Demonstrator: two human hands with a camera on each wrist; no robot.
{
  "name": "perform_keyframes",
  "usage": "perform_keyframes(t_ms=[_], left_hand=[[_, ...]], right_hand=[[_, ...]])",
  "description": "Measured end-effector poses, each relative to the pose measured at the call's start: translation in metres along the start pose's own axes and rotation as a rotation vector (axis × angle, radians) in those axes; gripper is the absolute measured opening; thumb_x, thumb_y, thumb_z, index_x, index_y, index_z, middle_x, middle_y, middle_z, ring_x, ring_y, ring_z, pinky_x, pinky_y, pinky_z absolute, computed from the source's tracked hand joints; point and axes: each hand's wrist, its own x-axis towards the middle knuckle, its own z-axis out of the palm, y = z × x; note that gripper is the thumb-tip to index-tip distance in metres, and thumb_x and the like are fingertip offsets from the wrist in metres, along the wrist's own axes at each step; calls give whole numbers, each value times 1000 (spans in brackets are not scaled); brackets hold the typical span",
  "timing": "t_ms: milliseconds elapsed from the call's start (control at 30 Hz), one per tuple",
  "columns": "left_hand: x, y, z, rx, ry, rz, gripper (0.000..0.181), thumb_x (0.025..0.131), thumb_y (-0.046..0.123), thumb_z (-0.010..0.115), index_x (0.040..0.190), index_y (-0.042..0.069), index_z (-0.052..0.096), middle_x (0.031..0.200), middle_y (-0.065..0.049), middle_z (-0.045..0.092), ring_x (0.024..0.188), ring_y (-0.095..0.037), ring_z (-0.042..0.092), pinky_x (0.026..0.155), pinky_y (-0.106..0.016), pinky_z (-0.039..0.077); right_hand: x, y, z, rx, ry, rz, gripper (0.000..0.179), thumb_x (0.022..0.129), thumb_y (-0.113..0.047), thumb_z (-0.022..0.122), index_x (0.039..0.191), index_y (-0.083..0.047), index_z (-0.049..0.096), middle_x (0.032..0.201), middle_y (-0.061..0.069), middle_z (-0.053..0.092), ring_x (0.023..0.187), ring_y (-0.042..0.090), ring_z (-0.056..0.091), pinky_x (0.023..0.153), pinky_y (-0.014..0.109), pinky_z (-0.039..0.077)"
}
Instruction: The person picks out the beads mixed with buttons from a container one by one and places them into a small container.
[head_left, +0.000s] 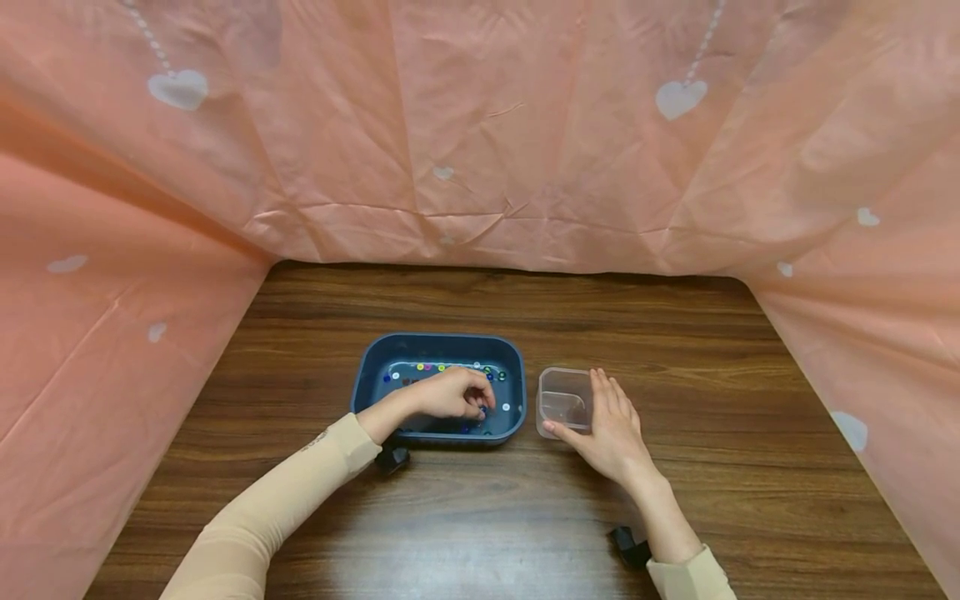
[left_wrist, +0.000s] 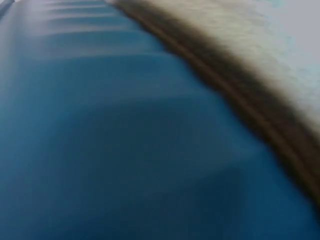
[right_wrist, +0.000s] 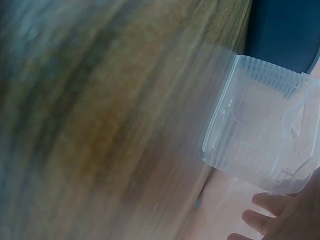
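Reaching: the left hand bends down into the blue tub, knuckles up, its wrist crossing the tub's near left part.
Left grip: fingers curled and thumb drawn near them, a narrow hold; whether a bead is pinched between them I cannot tell.
Beads: small, round and scattered over the tub's floor, all lower than its rim; a yellow bead and a pink bead lie by the tub's far wall, beyond the left hand.
White bead: one lies in the tub's right part, just beside the left fingertips, on the side towards the right hand.
Box: clear and open at the top, standing just right of the tub, with a narrow strip of table between them.
Right hand: this one is on the box's side away from the tub, fingers straight and spread wide from the thumb; the thumb reaches the box's near side, the fingers lie along its right side.
Left wrist view: mostly a blurred blue surface, too close to make out more.
Right wrist view: box, with fingertips beside it and some of the tub beyond.
Table: brown wood grain, under tub and box alike.
Curtain: pink with white hearts, rising beyond the tub and to both sides.
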Motion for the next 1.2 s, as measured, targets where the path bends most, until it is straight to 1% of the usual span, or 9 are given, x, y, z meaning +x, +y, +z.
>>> perform_keyframes(t_ms=[133, 267, 367, 500, 767, 900, 1067, 1200], left_hand=[[0, 8, -6, -14, 28, 19, 14, 85, -1, 70, 99, 0, 69, 95, -2, 64, 83, -4, 59, 77, -18, 54], [0, 15, -12, -16, 73, 38, 15, 86, 0, 70, 100, -1, 70, 97, -3, 64, 83, -6, 61, 78, -18, 54], [2, 20, -14, -16, 105, 39, 15, 86, 1, 70, 101, -2, 70, 97, -3, 64, 83, -6, 62, 78, -18, 54], [4, 24, -15, -16, 128, 36, 15, 86, 1, 71, 101, -2, 70, 98, -4, 64, 84, -6, 63, 78, -17, 54], [6, 35, -14, -29, 148, 61, 15, 85, 1, 72, 100, -1, 70, 97, -5, 64, 84, -10, 61, 78, -18, 54], [8, 40, -14, -25, 149, 76, 15, 85, 1, 72, 100, -1, 70, 97, -4, 64, 85, -9, 60, 79, -19, 54], [10, 47, -15, -17, 148, 84, 13, 87, 3, 72, 100, 3, 70, 98, -1, 64, 85, -7, 61, 80, -18, 54], [13, 54, -16, -17, 143, 93, 13, 87, 4, 72, 100, 4, 70, 98, -2, 64, 86, -7, 61, 81, -18, 53]], right_hand=[[0, 0, 0, 1, -2, 4, 111, 82, -61, 68, 153, 5, 14, 158, 27, 15, 145, 44, 12, 111, 68, 16], [0, -1, 0, 2, 4, 3, 111, 82, -60, 69, 153, 6, 15, 158, 27, 16, 145, 45, 13, 111, 68, 17], [-1, -1, 1, 5, 7, 3, 110, 82, -60, 69, 153, 6, 15, 158, 27, 17, 145, 44, 14, 111, 68, 17], [0, 0, 1, 3, 5, 4, 110, 83, -60, 68, 153, 5, 15, 158, 27, 16, 145, 44, 13, 111, 68, 17], [0, 0, 2, 11, -4, 7, 111, 82, -62, 68, 153, 5, 14, 158, 27, 16, 145, 45, 12, 111, 68, 15], [1, 0, 3, 10, -8, 8, 112, 82, -63, 68, 154, 4, 14, 158, 26, 16, 145, 45, 12, 111, 68, 15], [0, 1, 3, 15, -11, 11, 112, 81, -63, 68, 154, 4, 14, 159, 26, 16, 145, 45, 11, 111, 69, 15], [0, 1, 2, 13, -11, 13, 112, 82, -63, 67, 154, 4, 14, 159, 26, 15, 145, 44, 11, 111, 69, 15]])
